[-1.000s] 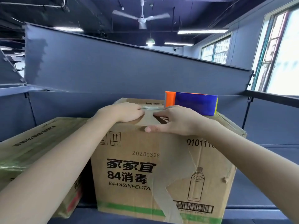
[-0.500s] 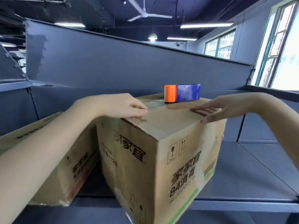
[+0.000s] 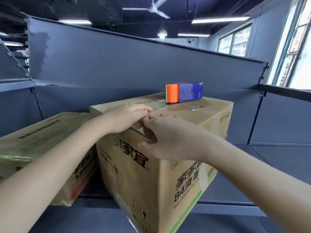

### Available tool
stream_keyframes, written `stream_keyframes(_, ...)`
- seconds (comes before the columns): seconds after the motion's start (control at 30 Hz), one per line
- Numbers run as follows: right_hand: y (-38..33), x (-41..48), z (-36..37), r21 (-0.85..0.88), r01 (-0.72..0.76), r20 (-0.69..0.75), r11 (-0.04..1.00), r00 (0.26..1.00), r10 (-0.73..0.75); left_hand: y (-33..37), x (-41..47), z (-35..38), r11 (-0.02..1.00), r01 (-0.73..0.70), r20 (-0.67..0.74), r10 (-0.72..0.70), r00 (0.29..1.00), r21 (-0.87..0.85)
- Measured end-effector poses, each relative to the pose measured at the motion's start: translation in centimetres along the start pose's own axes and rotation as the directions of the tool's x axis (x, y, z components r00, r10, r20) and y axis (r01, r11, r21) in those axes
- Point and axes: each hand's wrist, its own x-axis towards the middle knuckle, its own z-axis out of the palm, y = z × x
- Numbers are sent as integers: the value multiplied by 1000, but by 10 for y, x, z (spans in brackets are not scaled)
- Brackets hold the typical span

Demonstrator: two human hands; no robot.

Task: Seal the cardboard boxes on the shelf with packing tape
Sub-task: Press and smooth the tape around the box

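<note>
A cardboard box (image 3: 151, 182) printed "84" stands on the grey shelf with one corner turned toward me. Old clear tape runs down its right face. My left hand (image 3: 124, 118) rests on the near top edge with its fingertips bent onto the lid. Just to its right, my right hand (image 3: 170, 138) clasps the same edge, fingers lying on the lid and thumb against the side face. An orange and blue tape dispenser (image 3: 184, 95) lies on the far part of the lid, with neither hand on it.
A second, lower cardboard box (image 3: 42, 137) wrapped in shiny film sits against the first on the left. The grey shelf floor (image 3: 269, 165) extends to the right. A tall grey back panel (image 3: 117, 64) closes the rear. A small scrap (image 3: 195, 109) lies on the lid.
The box has turned from face-on to corner-on. My right hand has come back from the far right of the lid to the near edge beside my left hand.
</note>
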Motion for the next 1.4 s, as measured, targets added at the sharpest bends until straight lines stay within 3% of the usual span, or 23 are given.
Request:
stream_keyframes(0.17, 48, -18, -20, 7, 131, 154, 991, 979, -130, 31, -3, 16, 973, 38, -69, -23, 997, 226)
stream_keyframes(0.3, 107, -33, -33, 79, 12, 273, 997, 961, -34, 47, 9, 19, 987, -65, 31, 61, 998, 144)
stream_keyframes(0.47, 152, -35, -28, 128, -91, 247, 988, 967, 57, 67, 39, 33, 973, -151, 85, 138, 987, 174)
stream_keyframes(0.63, 156, -36, -37, 239, -114, 243, 964, 969, 54, 67, 58, 7, 983, -124, 303, 78, 950, 134)
stream_keyframes(0.73, 163, -19, -47, 191, -117, 109, 975, 989, 97, 61, 64, -6, 989, -114, 369, 73, 926, 90)
stream_keyframes(0.83, 183, 21, -45, 13, -131, -66, 991, 989, 132, 52, 75, -16, 1000, 3, 312, -4, 950, 5)
stream_keyframes(0.93, 204, 74, -43, -176, -187, -126, 967, 978, 166, 36, 87, -27, 992, 106, 262, -121, 958, 69)
stream_keyframes(1.1, 236, 149, -44, -212, -208, -116, 955, 976, 186, 23, 120, -34, 945, 262, 72, -280, 957, 194)
stream_keyframes(1.27, 240, 202, -42, -155, -138, -90, 978, 988, 126, 20, 149, -20, 958, 287, 88, -285, 954, -15)
stream_keyframes(1.4, 236, 217, -35, -172, -115, -89, 978, 991, 101, 19, 169, -8, 940, 307, -4, -311, 950, -152)
